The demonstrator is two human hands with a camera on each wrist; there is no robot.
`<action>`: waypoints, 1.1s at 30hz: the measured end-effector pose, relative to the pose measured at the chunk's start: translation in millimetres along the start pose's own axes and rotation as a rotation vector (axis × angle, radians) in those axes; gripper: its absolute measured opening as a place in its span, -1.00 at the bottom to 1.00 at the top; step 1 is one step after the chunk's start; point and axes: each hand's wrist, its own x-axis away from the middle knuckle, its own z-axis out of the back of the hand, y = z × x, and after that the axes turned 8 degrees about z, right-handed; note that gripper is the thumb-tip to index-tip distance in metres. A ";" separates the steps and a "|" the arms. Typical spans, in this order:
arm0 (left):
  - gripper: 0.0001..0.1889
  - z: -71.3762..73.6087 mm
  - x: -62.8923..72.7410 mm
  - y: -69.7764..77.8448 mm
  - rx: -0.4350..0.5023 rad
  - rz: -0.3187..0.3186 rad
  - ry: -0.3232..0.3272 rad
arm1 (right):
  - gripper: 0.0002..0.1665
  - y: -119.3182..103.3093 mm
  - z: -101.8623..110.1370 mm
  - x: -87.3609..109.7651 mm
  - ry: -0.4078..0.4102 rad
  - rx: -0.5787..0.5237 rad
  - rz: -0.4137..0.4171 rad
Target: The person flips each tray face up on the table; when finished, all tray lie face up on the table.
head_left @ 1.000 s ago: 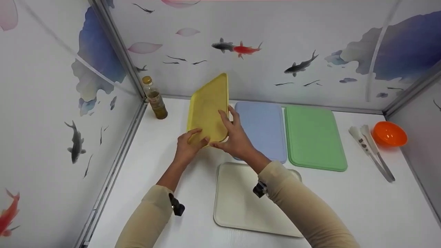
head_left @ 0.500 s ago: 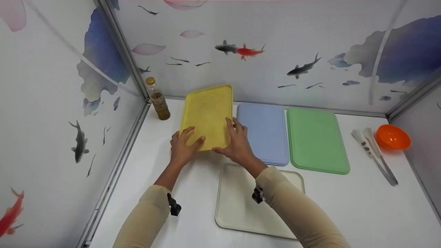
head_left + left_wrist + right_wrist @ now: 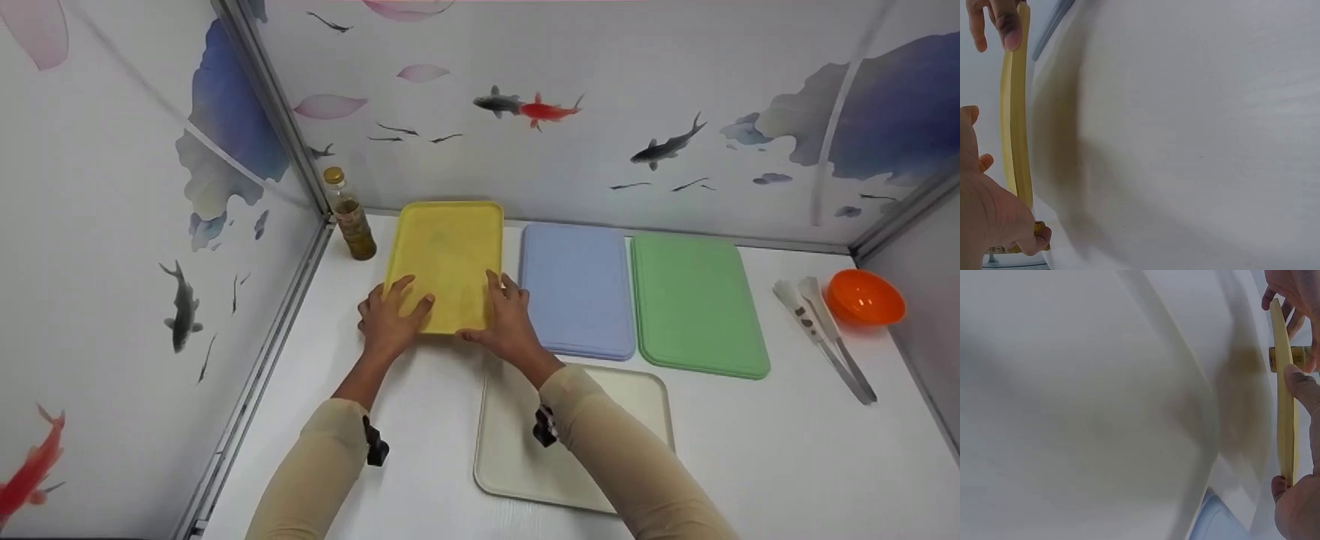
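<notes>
A yellow rectangular tray point(image 3: 450, 247) is between both hands at the back left of the white table. My left hand point(image 3: 390, 322) holds its near left corner, thumb over the top face. At the near right corner, my right hand point(image 3: 508, 319) grips the edge. Both wrist views show the tray's edge point(image 3: 1018, 124) side-on, above the tabletop with a shadow below it. Just right of the tray lies a blue tray point(image 3: 576, 289), then a green tray point(image 3: 697, 304). A cream tray point(image 3: 574, 442) lies nearer, partly hidden by the right forearm.
A bottle with a yellow cap point(image 3: 352, 225) stands in the back left corner, close to the yellow tray. At the right are an orange bowl point(image 3: 866, 298) and two long-handled utensils point(image 3: 832, 345). Printed walls point(image 3: 570, 172) enclose the table's back and sides.
The yellow tray has turned from a steep tilt to flatter and squarer, its far edge lowered. Both hands have moved slightly left and nearer, still holding it.
</notes>
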 end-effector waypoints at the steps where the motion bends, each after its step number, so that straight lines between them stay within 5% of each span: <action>1: -0.27 0.1 -0.7 -1.3 -0.010 0.000 -0.001 | 0.52 -0.3 -1.4 -0.4 -0.007 0.002 -0.008; 6: -0.24 1.5 -4.0 -8.3 -0.066 -0.015 0.002 | 0.54 -0.8 -7.3 -3.4 -0.037 0.001 -0.015; 13: -0.22 3.6 -6.0 -16.9 -0.102 -0.021 -0.008 | 0.67 47.6 -44.6 -24.4 -0.042 0.038 0.055; 16: -0.23 4.7 -8.2 -19.0 -0.109 -0.021 -0.003 | 0.65 50.4 -49.1 -28.4 -0.066 0.029 0.025; 24: -0.23 10.8 -13.5 -21.0 -0.110 -0.016 0.001 | 0.45 4.3 -21.7 -11.2 -0.133 -0.057 -0.023; 33: -0.20 15.5 -21.8 -27.8 -0.153 0.003 -0.043 | 0.19 4.6 -24.8 -8.1 -0.124 -0.104 0.023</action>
